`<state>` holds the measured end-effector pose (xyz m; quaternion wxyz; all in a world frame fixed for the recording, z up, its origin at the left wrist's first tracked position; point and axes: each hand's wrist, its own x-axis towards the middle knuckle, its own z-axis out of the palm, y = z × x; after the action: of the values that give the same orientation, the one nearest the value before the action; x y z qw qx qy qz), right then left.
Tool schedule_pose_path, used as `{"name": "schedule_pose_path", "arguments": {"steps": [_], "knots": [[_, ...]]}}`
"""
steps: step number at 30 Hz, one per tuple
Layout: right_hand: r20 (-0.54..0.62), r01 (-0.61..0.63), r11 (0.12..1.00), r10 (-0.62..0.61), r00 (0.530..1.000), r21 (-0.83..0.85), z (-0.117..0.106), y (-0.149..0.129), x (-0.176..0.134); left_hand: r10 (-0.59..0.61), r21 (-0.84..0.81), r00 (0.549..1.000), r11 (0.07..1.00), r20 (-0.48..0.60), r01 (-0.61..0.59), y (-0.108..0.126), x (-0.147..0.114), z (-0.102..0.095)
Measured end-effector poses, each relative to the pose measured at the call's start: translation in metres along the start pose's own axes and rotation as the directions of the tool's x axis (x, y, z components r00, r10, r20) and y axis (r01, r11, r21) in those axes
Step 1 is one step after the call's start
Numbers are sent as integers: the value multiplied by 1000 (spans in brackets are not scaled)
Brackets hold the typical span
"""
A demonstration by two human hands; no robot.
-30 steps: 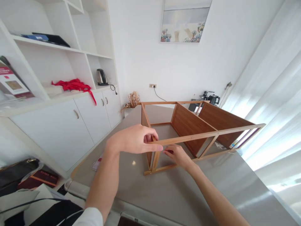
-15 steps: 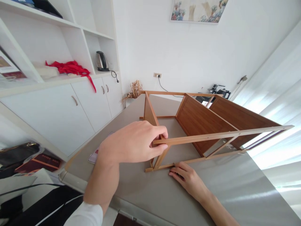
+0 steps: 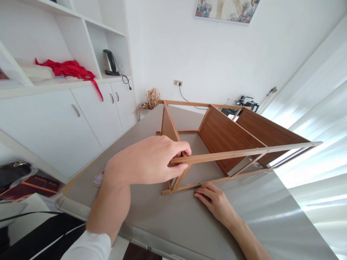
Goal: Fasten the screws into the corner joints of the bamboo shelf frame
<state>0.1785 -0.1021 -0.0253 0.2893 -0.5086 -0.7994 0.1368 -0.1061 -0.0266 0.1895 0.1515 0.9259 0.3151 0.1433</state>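
Note:
A wooden shelf rack (image 3: 227,154) lies on its side on the grey table (image 3: 162,220), its brown panels standing upright. My left hand (image 3: 149,159) is closed around the near end of its upper rail, thumb below and fingers over the top. Down at the lower rail (image 3: 187,187), my right hand (image 3: 215,200) rests against the tabletop with its fingers bent together. A small dark piece (image 3: 200,185) shows at these fingertips by the rail. What the fingers hold is mostly hidden.
A flat card-like item (image 3: 98,178) lies partly behind my left wrist. Dried stalks (image 3: 151,99) stand beyond the table's far corner. White cabinets (image 3: 89,115) with a kettle (image 3: 110,63) and red cloth (image 3: 67,68) line the left; a curtain (image 3: 320,119) hangs right.
The view has shifted, so the rack and room sit further left in the picture. My left hand keeps its hold on the upper rail; my right hand stays at the lower rail.

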Motion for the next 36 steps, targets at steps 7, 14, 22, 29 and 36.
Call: {"name": "schedule_pose_path", "arguments": {"steps": [7, 14, 22, 29, 36], "knots": [[20, -42, 999, 42, 999, -33, -9, 5, 1, 15, 13, 1000, 1000, -7, -15, 0, 2, 1], [37, -103, 994, 102, 994, 39, -13, 1, 2, 10, 45, 1000, 999, 5, -10, -1, 3, 2], [-24, -119, 992, 118, 993, -38, -13, 4, 2, 1, 44, 1000, 999, -19, -1, -1, 3, 4], [-14, -103, 994, 102, 995, -40, -17, 2, 3, -6, 30, 999, 1000, 35, 5, 0, 3, -1], [-222, -58, 997, 46, 974, -47, -18, 0, 1, -26, 9, 999, 1000, 45, 26, 3, 0, -4]]}}
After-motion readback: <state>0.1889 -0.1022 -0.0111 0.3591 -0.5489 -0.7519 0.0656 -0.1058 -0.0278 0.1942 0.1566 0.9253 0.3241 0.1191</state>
